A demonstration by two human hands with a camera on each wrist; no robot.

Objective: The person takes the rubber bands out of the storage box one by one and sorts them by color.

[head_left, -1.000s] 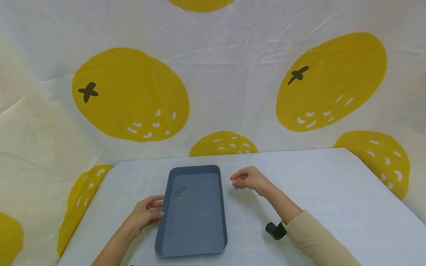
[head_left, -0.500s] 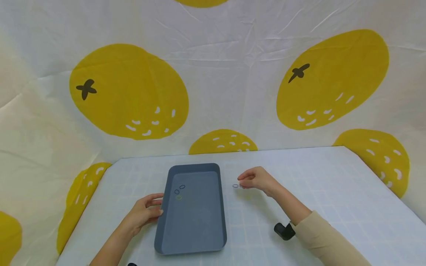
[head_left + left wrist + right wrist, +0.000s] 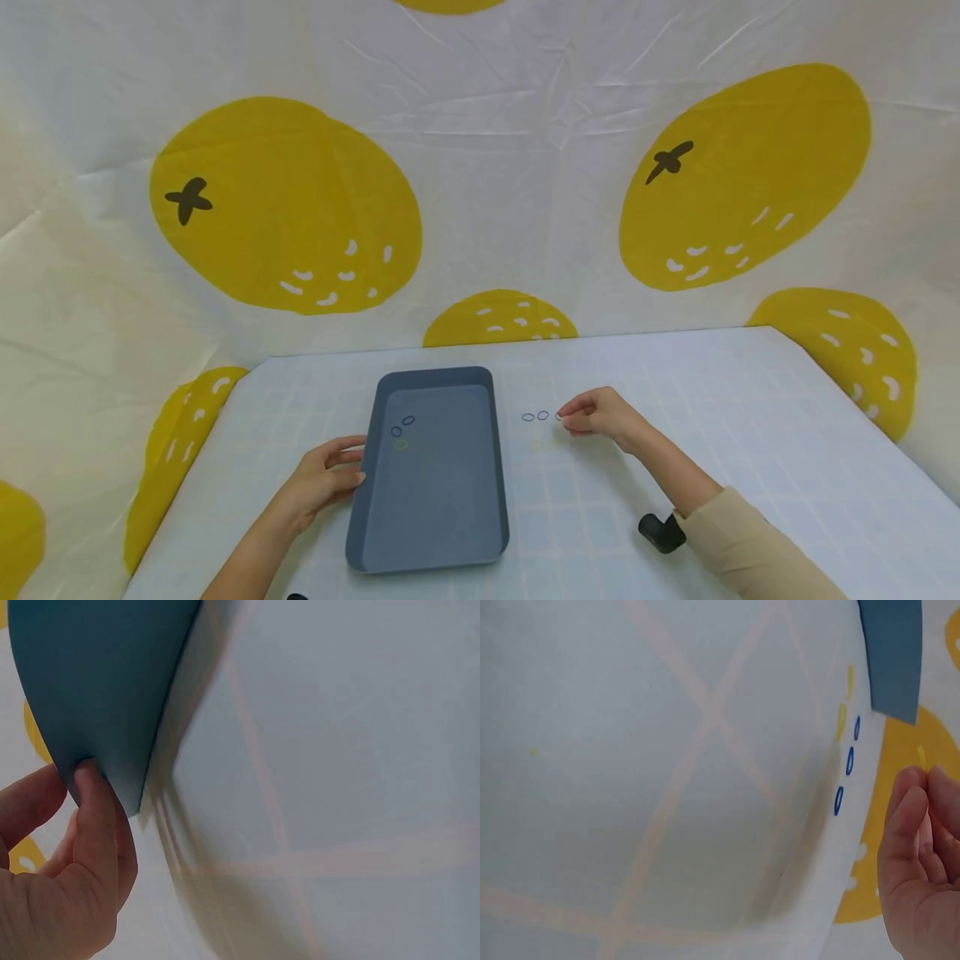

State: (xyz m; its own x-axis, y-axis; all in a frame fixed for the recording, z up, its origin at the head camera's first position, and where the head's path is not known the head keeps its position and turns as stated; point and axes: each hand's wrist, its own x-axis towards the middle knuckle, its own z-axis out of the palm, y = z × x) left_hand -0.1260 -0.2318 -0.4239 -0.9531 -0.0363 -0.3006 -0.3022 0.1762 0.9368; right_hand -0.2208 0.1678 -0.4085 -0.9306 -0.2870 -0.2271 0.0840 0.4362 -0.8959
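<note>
A shallow blue-grey tray lies on the table. It holds two dark rings and a pale ring. My left hand grips the tray's left rim, thumb over the edge; the left wrist view shows the fingers pinching the tray. Right of the tray, my right hand hovers with thumb and forefinger pinched together. In the right wrist view a thin pale yellow ring seems to sit at its fingertips. Three small blue rings lie in a row beside it, two clear in the head view.
Two faint yellow rings lie on the checked white table just in front of the blue ones. A black wrist camera sits on my right forearm. A cloth printed with yellow fruit hangs behind and beside the table.
My right hand has slid rightward along the table, and the blue rings it covered now show to its left. The left hand and the tray have stayed put.
</note>
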